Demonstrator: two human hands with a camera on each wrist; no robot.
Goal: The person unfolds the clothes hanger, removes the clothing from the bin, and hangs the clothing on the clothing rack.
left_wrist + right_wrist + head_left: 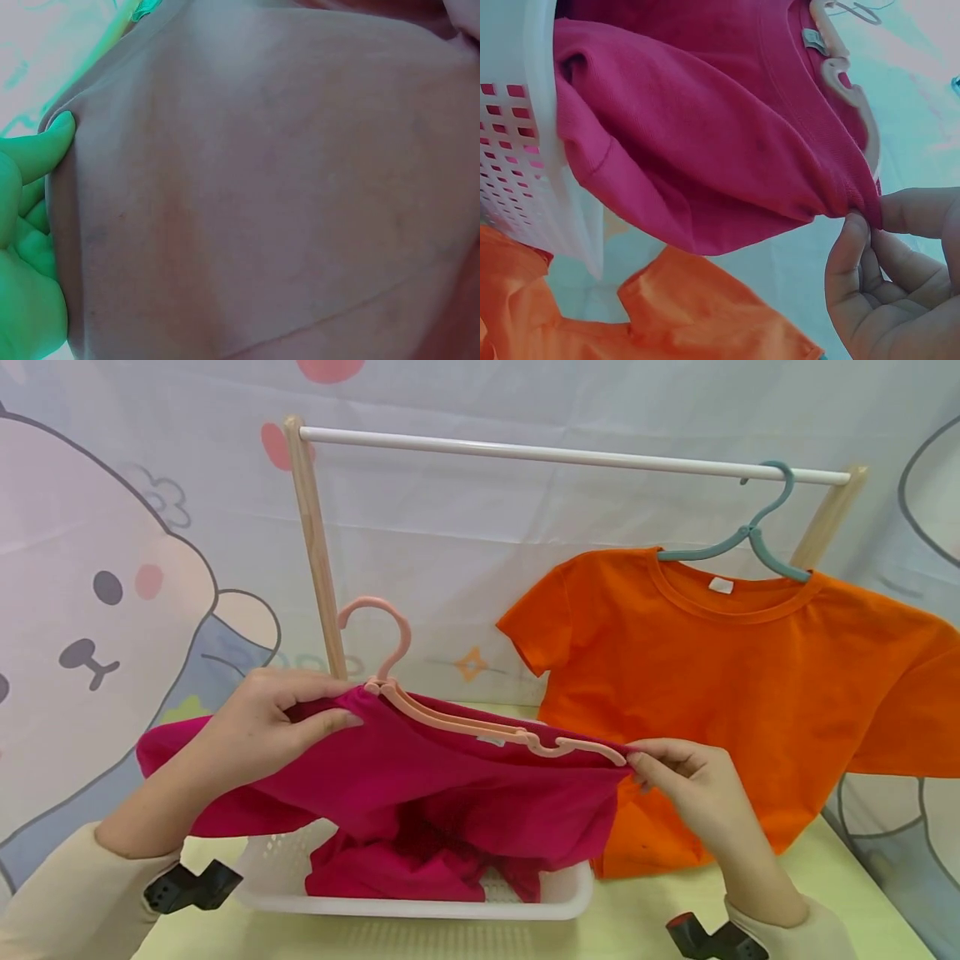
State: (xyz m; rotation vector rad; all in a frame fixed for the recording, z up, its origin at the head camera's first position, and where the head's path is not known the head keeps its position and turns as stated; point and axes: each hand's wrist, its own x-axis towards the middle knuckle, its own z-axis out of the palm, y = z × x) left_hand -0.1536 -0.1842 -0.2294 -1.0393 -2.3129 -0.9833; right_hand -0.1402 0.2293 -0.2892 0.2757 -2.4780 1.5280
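A magenta T-shirt (450,793) is held up by both hands, its lower part bunched in the white basket (352,907). My left hand (258,727) pinches the shirt's shoulder by the neckline, close to the hook of a pink hanger (442,717). At the neckline's other end my right hand (693,785) pinches the collar edge between thumb and fingers, beside the hanger's right tip. The hanger's right arm shows along the neck opening; its left arm is hidden inside the shirt. In the right wrist view, the pinched fabric (780,165) stretches taut toward the fingertips.
Behind stands a clothes rack with a white rail (525,450) and wooden posts (318,543). An orange T-shirt (697,693) hangs from it at the right on a teal hanger (780,564). A pale yellow table (810,893) lies under the basket.
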